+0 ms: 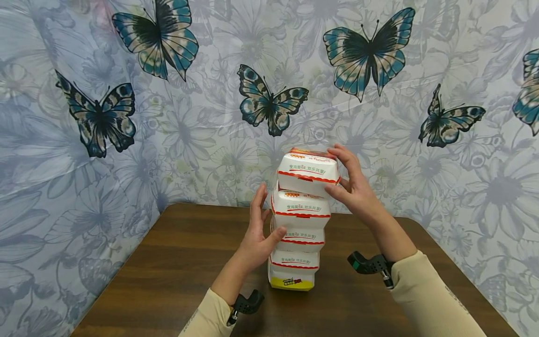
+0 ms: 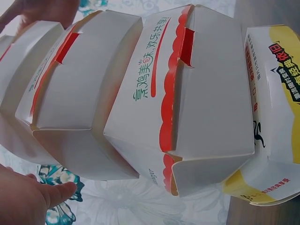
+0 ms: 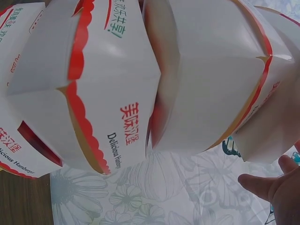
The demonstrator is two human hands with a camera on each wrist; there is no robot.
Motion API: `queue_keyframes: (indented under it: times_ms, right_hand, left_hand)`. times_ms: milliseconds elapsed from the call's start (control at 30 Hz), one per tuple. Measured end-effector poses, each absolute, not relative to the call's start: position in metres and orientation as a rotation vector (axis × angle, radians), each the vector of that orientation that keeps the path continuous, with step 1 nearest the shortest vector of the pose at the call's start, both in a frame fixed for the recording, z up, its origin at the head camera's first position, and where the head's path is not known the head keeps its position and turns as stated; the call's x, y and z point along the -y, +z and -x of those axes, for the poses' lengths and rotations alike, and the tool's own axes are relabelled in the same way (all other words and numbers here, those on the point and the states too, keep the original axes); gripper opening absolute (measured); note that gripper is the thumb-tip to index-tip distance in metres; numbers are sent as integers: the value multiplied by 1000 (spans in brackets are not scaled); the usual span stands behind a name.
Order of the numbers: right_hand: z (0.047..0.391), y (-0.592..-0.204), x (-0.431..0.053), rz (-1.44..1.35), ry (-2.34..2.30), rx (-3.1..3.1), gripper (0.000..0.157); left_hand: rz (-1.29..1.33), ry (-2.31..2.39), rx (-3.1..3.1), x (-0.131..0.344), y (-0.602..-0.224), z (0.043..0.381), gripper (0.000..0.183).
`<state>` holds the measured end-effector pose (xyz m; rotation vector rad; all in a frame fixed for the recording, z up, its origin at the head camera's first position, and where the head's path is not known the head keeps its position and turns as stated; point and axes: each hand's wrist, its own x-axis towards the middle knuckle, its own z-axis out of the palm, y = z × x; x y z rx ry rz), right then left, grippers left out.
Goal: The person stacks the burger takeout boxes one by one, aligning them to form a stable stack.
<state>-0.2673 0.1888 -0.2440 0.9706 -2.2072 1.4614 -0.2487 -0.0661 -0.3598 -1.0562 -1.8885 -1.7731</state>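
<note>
A stack of several white hamburger boxes point(image 1: 300, 209) with red scalloped edges stands upright but uneven on the table. The top box point(image 1: 307, 169) sits turned and a little tilted over the one beneath. Beside its right side is my right hand point(image 1: 358, 192), the fingers at the back corner and the thumb by the front lower corner. My left hand point(image 1: 254, 238) is at the left of the stack, fingers straight up and thumb against a middle box point(image 1: 304, 236). The bottom box point(image 1: 294, 276) has a yellow base. In the right wrist view, the right hand's fingers point(image 3: 255, 185) are extended.
The brown wooden table point(image 1: 185, 252) lies under the stack. Close behind it hangs a pale floral cloth point(image 1: 202, 154) printed with blue butterflies. A black wrist mount point(image 1: 248, 302) is on the left wrist and another black mount point(image 1: 370, 264) on the right.
</note>
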Motion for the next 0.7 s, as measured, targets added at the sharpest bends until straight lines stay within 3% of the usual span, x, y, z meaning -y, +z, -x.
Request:
queue_keyframes:
  times_ms: [533,700]
  right_hand:
    - [268,-246,-191,-935,1447,2223,71]
    - [268,-253,-197,-941,1500,2149,64]
  left_hand:
    - [1058,-1757,1880,67,-360,250,94]
    - [1027,-1725,1893,70,-360,251,92]
